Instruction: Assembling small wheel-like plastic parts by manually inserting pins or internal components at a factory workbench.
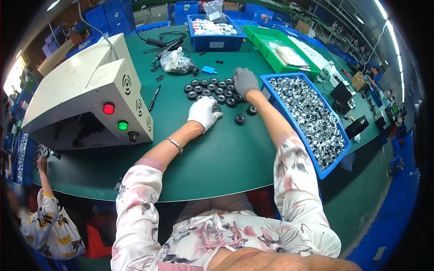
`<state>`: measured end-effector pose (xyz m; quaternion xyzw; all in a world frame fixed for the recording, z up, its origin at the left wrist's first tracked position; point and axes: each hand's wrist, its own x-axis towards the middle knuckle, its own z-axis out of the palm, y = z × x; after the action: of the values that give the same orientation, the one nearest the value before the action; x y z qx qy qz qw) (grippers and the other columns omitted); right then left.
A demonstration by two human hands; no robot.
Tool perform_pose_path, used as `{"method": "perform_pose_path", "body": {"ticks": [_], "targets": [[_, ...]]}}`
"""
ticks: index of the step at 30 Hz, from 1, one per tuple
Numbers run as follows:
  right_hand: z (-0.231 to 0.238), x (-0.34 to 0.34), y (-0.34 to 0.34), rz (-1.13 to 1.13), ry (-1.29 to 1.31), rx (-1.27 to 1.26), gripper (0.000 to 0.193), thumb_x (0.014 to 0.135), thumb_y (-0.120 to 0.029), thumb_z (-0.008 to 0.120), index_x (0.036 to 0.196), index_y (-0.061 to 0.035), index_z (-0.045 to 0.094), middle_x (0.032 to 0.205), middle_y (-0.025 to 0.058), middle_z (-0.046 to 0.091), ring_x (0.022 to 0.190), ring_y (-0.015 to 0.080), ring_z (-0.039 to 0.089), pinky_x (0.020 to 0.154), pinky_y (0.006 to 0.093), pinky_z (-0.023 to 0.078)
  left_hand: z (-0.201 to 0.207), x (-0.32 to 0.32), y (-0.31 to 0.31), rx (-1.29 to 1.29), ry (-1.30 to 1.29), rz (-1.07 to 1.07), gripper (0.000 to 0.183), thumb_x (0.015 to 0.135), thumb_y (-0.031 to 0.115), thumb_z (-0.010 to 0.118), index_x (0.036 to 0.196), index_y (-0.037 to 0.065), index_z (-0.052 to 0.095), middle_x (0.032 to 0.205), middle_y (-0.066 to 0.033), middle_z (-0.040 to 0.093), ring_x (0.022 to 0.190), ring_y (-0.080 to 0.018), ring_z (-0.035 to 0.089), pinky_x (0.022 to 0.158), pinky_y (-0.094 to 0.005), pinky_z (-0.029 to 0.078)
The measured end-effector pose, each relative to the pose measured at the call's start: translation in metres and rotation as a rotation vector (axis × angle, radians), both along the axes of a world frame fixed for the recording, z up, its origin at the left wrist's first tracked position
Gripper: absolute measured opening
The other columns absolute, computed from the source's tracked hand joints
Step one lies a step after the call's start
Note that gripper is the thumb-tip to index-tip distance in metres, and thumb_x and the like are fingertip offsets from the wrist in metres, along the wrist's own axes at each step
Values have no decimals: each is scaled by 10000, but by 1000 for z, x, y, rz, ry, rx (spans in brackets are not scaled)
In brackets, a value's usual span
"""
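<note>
On the green table lies a packed cluster of black round parts [210,88] with pale ring centres. My left hand [205,113], in a white glove, is at the cluster's near edge, fingers curled and thumb against a black round part [216,109]. A grey glove covers my right hand [246,81], which is at the cluster's far right corner with its fingers bent. What those fingers hold, if anything, is hidden. Two loose round parts, one black [240,119] and one [252,109] beside my right wrist, sit apart from the cluster.
Right of my forearm stands a blue bin [322,174] full of shiny metal parts. A cream machine [86,86] with red and green lights fills the left. Behind are a plastic bag [175,61], a blue bin [216,44] and a green tray [275,56]. Another person sits far left.
</note>
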<state>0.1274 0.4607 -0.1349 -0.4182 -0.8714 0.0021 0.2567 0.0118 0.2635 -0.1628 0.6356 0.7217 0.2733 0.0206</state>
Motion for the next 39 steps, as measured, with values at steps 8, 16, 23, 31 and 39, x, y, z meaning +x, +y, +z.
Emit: {"method": "perform_pose_path", "body": {"ticks": [8, 16, 23, 31, 39], "targets": [[13, -41, 59, -183, -351, -343, 390, 839, -323, 699, 1161, -108, 741, 1221, 198, 701, 1137, 382, 672, 895, 431, 559, -5, -2, 10, 1, 2, 22, 420, 797, 318, 831, 1097, 61, 686, 1108, -156, 632, 1052, -336, 631, 916, -421, 519], [17, -21, 53, -39, -388, -426, 430, 857, -307, 651, 1222, -89, 718, 1294, 191, 673, 1196, 364, 648, 974, 452, 531, -8, 1, 6, -29, -32, 68, 381, 799, 244, 826, 1065, 47, 640, 1058, -174, 619, 968, -365, 641, 862, -451, 525], [17, 6, 22, 99, 88, -289, 408, 892, -307, 662, 1227, -77, 677, 1139, 182, 713, 1054, 311, 682, 914, 402, 531, -6, 9, -13, -15, -13, -73, 360, 801, 240, 822, 1056, 46, 655, 1051, -163, 625, 961, -370, 642, 854, -454, 526], [16, 88, -109, 639, 587, -709, 320, 1033, -215, 557, 1236, 25, 617, 948, 51, 662, 864, 100, 589, 815, 268, 481, 2, 26, -31, 18, 44, 16, 503, 802, 291, 828, 1213, 55, 658, 1121, -178, 622, 1060, -367, 629, 915, -456, 527], [9, 145, -210, 590, 847, -975, 346, 1058, -274, 537, 1215, 23, 623, 915, 4, 631, 813, 71, 562, 750, 241, 459, 41, 108, -104, 429, -505, -265, 524, 766, 93, 861, 1249, 50, 662, 1006, -84, 619, 746, -164, 618, 675, -306, 541]]}}
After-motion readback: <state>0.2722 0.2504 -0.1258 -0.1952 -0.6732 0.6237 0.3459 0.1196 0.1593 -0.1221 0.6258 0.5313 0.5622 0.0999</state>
